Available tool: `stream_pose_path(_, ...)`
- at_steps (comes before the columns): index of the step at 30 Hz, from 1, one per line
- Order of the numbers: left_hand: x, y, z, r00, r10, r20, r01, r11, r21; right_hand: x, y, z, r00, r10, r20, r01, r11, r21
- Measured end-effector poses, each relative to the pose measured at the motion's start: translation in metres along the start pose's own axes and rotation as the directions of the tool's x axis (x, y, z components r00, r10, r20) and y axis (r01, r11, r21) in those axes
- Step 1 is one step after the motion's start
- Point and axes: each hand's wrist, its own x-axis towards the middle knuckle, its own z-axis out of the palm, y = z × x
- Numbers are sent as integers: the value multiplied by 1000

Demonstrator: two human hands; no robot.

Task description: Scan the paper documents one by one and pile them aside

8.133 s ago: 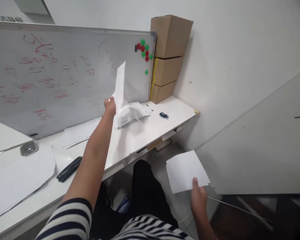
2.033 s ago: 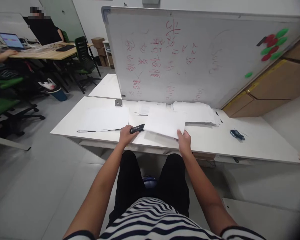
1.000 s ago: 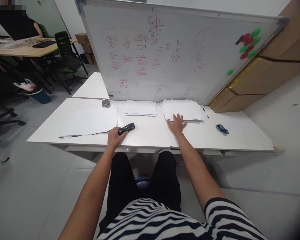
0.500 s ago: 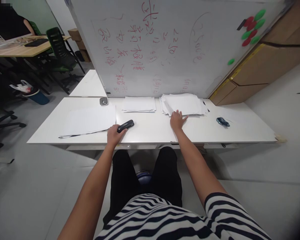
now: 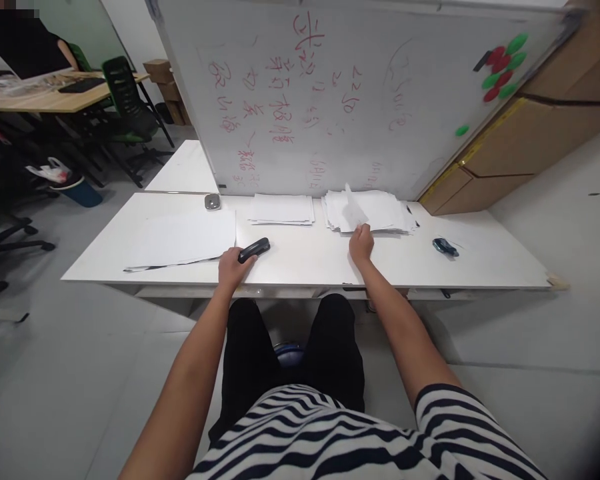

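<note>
My left hand rests on the white table, fingers closed on the near end of a black stapler. My right hand pinches the near edge of a sheet of paper, lifting it off a loose pile of white sheets in front of the whiteboard. A neater small stack of paper lies to the left of the pile. A large sheet lies flat further left.
A small dark object lies on the table's right part. A grey round thing sits by the whiteboard's foot. Cardboard boxes stand at the right. Office chairs and another desk with a person stand at the far left.
My right hand went from flat on the pile's edge to pinching a sheet and raising it. My left hand stayed on the stapler.
</note>
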Motion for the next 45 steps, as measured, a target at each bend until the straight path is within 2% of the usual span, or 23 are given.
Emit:
stream_pose_path(3,-1,-1,-1,1000,8,-25,-10,999,-53,-30,-22,-30,1000,15,-24,-8,955,298)
stream_pose_path(6,-3,-1,-5,990,43,-135,-60,991,-118,-81,-37,-56,995,94,-45,-49,804,593)
stream_pose_path(8,-10,3,-9,973,72,-221,-108,982,-156,-121,-40,-63,968,249,24,-189,664,724)
stream_pose_path(11,-36,25,-8,960,83,-269,-163,943,-290,-174,-35,-61,890,404,211,-403,483,777)
stream_pose_path(14,-82,59,5,990,41,-135,-108,836,-538,-211,-25,-58,813,472,341,-528,350,774)
stream_pose_path(15,-99,71,11,999,29,-44,-50,802,-595,-218,-21,-58,786,496,370,-559,311,769)
stream_pose_path(17,-128,89,23,984,-96,151,174,699,-693,-227,-14,-62,735,530,423,-616,262,743)
stream_pose_path(19,-145,100,31,909,-253,332,417,514,-749,-231,-8,-69,709,531,463,-654,251,714)
stream_pose_path(21,-151,103,32,832,-299,468,550,329,-767,-232,-5,-76,710,509,487,-668,267,695)
stream_pose_path(23,-150,104,28,799,-199,568,601,202,-774,-233,-3,-82,715,503,485,-668,286,687)
stream_pose_path(25,-146,103,22,776,-69,626,630,128,-766,-235,-4,-86,719,508,475,-666,307,680)
stream_pose_path(26,-145,102,21,766,-42,641,642,111,-759,-236,-4,-88,721,506,473,-666,321,673)
stream_pose_path(31,-143,89,25,718,-165,677,696,179,-695,-244,-1,-90,711,446,543,-703,430,567)
stream_pose_path(34,-143,77,28,695,-193,693,719,217,-660,-239,10,-91,718,460,523,-697,465,546)
stream_pose_path(38,-144,66,25,700,-206,684,712,268,-649,-223,21,-93,746,467,474,-665,504,551)
stream_pose_path(45,-147,70,17,752,-232,617,655,367,-660,-219,17,-88,745,377,551,-659,545,518)
